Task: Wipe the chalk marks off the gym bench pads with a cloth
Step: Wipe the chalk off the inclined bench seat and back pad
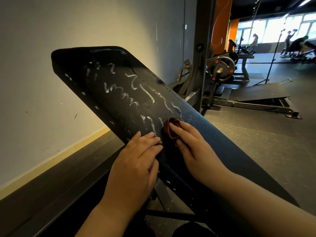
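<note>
The right hand (193,146) pinched a small brown cloth (171,129), bunched soft and light, against the inclined bench pad (119,106). The left hand (136,161) lay flat just beside it at nine o'clock, fingers straight, steadying. Chalk marks (147,95) ran from the cloth toward eleven o'clock, most of them unwiped. The cloth would likely fold and slip under pressure, so a fuller hold over its middle seemed wiser — the textured pad looked firm.

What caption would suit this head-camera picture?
Right hand holds a brown cloth against the chalk-marked bench pad; left hand rests flat alongside.
</note>
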Available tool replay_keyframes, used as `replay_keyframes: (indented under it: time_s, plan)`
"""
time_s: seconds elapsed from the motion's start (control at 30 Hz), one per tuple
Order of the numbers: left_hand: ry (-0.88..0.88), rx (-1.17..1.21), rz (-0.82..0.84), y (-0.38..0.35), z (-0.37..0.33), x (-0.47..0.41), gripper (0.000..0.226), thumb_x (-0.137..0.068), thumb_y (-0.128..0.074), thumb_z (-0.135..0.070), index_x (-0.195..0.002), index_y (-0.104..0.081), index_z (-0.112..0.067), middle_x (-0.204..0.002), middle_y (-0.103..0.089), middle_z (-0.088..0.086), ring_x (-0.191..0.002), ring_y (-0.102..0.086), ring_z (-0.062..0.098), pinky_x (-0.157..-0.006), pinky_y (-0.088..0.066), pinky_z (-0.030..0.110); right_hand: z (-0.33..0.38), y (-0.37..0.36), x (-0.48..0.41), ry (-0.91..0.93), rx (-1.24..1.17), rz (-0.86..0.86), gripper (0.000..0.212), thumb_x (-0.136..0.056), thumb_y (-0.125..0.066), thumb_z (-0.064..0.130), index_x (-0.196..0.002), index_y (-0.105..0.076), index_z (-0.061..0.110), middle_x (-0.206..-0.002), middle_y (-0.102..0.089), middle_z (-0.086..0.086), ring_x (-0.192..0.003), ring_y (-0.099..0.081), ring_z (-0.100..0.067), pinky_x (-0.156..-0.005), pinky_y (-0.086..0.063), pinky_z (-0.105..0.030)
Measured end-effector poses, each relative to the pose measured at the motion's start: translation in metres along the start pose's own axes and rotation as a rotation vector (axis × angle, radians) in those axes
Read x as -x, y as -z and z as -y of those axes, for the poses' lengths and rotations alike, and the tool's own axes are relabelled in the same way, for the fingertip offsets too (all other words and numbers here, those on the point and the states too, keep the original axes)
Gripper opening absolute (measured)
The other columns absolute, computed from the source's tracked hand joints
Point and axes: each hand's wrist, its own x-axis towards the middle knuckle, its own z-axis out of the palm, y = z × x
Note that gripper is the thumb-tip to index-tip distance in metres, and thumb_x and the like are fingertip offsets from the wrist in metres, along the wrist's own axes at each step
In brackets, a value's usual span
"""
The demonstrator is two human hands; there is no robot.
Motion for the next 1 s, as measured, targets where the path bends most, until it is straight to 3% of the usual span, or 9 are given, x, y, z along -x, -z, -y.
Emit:
replay_keyframes:
  time_s: [0.2, 0.3, 0.4, 0.5, 0.67, 0.87, 1.0]
  plan:
    - [0.029, 0.019, -0.023, -0.003, -0.001, 0.000, 0.036, -0.097, -0.044, -0.022, -0.122, -0.069, -0.014, -0.132, -0.063, -0.001, -0.132, -0.050, 0.010, -0.121, -0.028, 0.033, 0.009, 0.004, 0.017, 0.070, 0.115, 0.039, 0.049, -0.102, -0.049, 0.024, -0.147, -0.044, 0.042, -0.150, -0.033, 0.020, -0.140, -0.029, -0.001, -0.115, -0.030, -0.022]
    - [0.065, 0.027, -0.033, -0.005, -0.004, -0.002, 0.036, -0.097, -0.043, -0.022, -0.121, -0.069, -0.014, -0.130, -0.064, -0.001, -0.131, -0.051, 0.009, -0.122, -0.024, 0.029, 0.014, -0.005, -0.020, 0.067, 0.136, 0.043, 0.050, -0.103, -0.047, 0.018, -0.151, -0.043, 0.031, -0.156, -0.033, 0.004, -0.144, -0.028, -0.016, -0.121, -0.026, -0.033]
    - [0.079, 0.015, -0.028, -0.005, -0.005, -0.004, 0.036, -0.097, -0.043, -0.022, -0.120, -0.070, -0.013, -0.128, -0.065, 0.000, -0.129, -0.052, 0.010, -0.121, -0.026, 0.029, 0.021, -0.011, -0.050, 0.025, 0.114, 0.045, 0.051, -0.104, -0.046, 0.014, -0.153, -0.040, 0.024, -0.161, -0.028, -0.002, -0.148, -0.024, -0.023, -0.123, -0.021, -0.035]
    - [0.064, -0.002, -0.018, -0.002, -0.003, -0.003, 0.037, -0.098, -0.042, -0.022, -0.122, -0.068, -0.013, -0.130, -0.064, 0.001, -0.130, -0.052, 0.010, -0.121, -0.028, 0.031, 0.023, -0.012, -0.031, 0.008, 0.087, 0.028, 0.050, -0.105, -0.044, 0.021, -0.154, -0.038, 0.031, -0.161, -0.025, 0.008, -0.148, -0.022, -0.015, -0.123, -0.023, -0.033]
    - [0.034, -0.012, -0.030, -0.001, 0.003, -0.004, 0.035, -0.098, -0.043, -0.020, -0.122, -0.068, -0.012, -0.129, -0.064, 0.001, -0.130, -0.052, 0.011, -0.122, -0.027, 0.034, 0.023, -0.006, 0.015, 0.082, 0.087, 0.076, 0.051, -0.104, -0.041, 0.025, -0.152, -0.036, 0.043, -0.157, -0.024, 0.025, -0.146, -0.021, 0.002, -0.118, -0.023, -0.019]
    - [0.150, 0.034, -0.064, 0.002, 0.007, -0.011, 0.038, -0.098, -0.040, -0.023, -0.124, -0.066, -0.012, -0.140, -0.056, -0.001, -0.140, -0.040, 0.008, -0.123, -0.025, 0.037, 0.020, -0.005, -0.033, -0.039, 0.054, 0.004, 0.052, -0.105, -0.044, 0.019, -0.153, -0.036, 0.037, -0.159, -0.024, 0.018, -0.144, -0.020, -0.002, -0.122, -0.023, -0.029]
    - [0.133, 0.030, -0.064, 0.005, 0.011, -0.009, 0.042, -0.100, -0.039, -0.023, -0.133, -0.060, -0.010, -0.143, -0.054, -0.001, -0.142, -0.037, 0.006, -0.124, -0.021, 0.032, 0.042, -0.017, -0.004, 0.056, 0.072, 0.029, 0.051, -0.105, -0.043, 0.023, -0.153, -0.035, 0.039, -0.159, -0.019, 0.025, -0.145, -0.014, 0.007, -0.117, -0.016, -0.013]
